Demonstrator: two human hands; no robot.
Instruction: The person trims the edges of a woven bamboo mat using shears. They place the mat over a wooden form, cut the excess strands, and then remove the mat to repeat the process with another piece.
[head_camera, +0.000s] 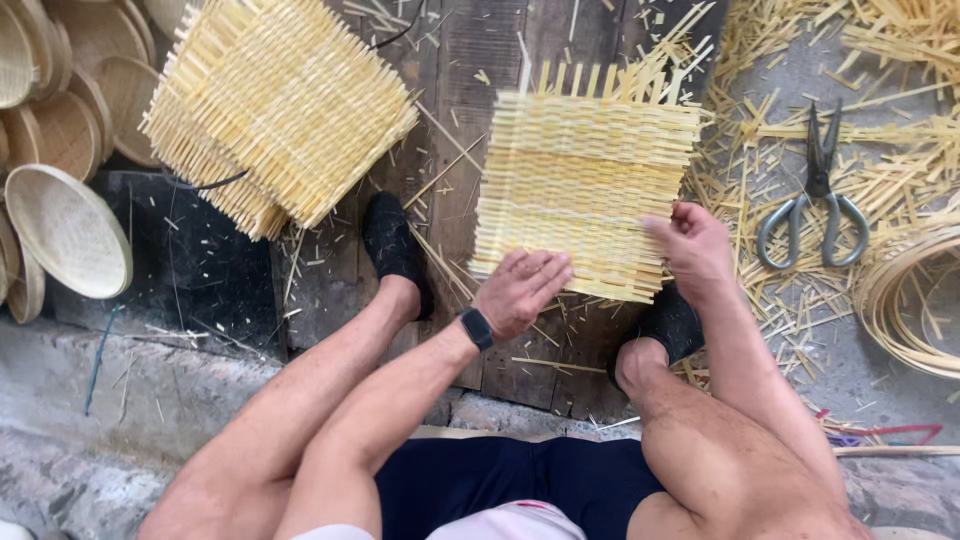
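Two bare hands work at the near edge of a square woven mat of pale yellow bamboo strips (585, 190), which lies flat on dark wooden floor planks (470, 60) directly in front of the person. The left hand (520, 290) has a black wristband (477, 328) and rests with its fingers stretched and loose on the near left corner of the mat, not closed around anything. The right hand (693, 248) is at the near right edge of the mat, with fingers bent and pinched together on the ends of the strips there; which strip it holds I cannot tell. The hands are apart, one at each near corner. Two feet in black shoes (392, 245) stand on the planks, one to the left of the left hand and one below the right hand. Beyond the left hand and further left lies a stack of similar woven bamboo mats (275, 105), tilted. To the right of the right hand, well apart, grey metal scissors (820, 195) lie among scattered bamboo cuttings (880, 130). Round shallow woven bamboo trays (65, 230) are piled far to the left.
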